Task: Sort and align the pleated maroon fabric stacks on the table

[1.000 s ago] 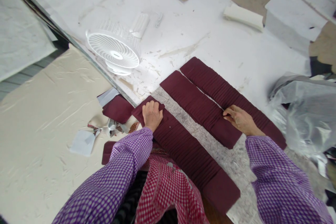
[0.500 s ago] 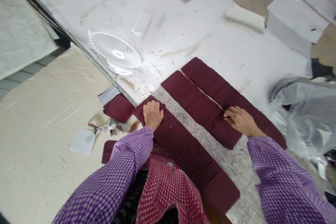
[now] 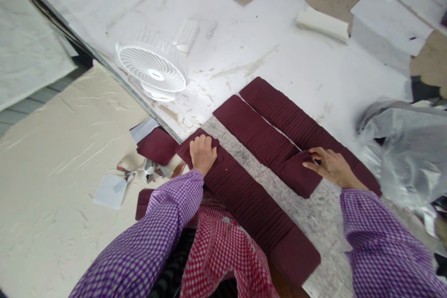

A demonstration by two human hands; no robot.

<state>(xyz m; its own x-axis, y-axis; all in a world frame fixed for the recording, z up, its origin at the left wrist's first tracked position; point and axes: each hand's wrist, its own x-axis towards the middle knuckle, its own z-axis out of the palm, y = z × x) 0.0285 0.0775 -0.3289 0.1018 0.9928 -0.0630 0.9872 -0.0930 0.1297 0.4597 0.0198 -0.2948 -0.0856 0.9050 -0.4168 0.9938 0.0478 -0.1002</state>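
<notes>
Three long rows of overlapping maroon fabric pieces run diagonally across the table. My left hand [image 3: 203, 152] lies on the upper end of the near row [image 3: 251, 205], its fingers curled over a folded maroon fabric piece [image 3: 188, 145]. At the lower end of the middle row [image 3: 253, 132], my right hand [image 3: 331, 166] pinches the raised edge of a maroon fabric piece [image 3: 302, 160] between thumb and fingers. Just beyond that hand lies the far row [image 3: 289, 111]. Part of the near row's upper end is hidden under my left hand.
A white fan [image 3: 153, 72] stands on the white-covered table beyond the rows. Clear plastic bags [image 3: 408, 153] lie at the right. Maroon scraps [image 3: 159, 146] and a pale blue-grey patch [image 3: 111, 189] rest on the cream surface [image 3: 70, 158] at left. A white roll [image 3: 323, 24] lies farther back.
My right hand has shifted a little to the right, and the edge of the fabric piece is now lifted with it. My left hand stays in place on the near row.
</notes>
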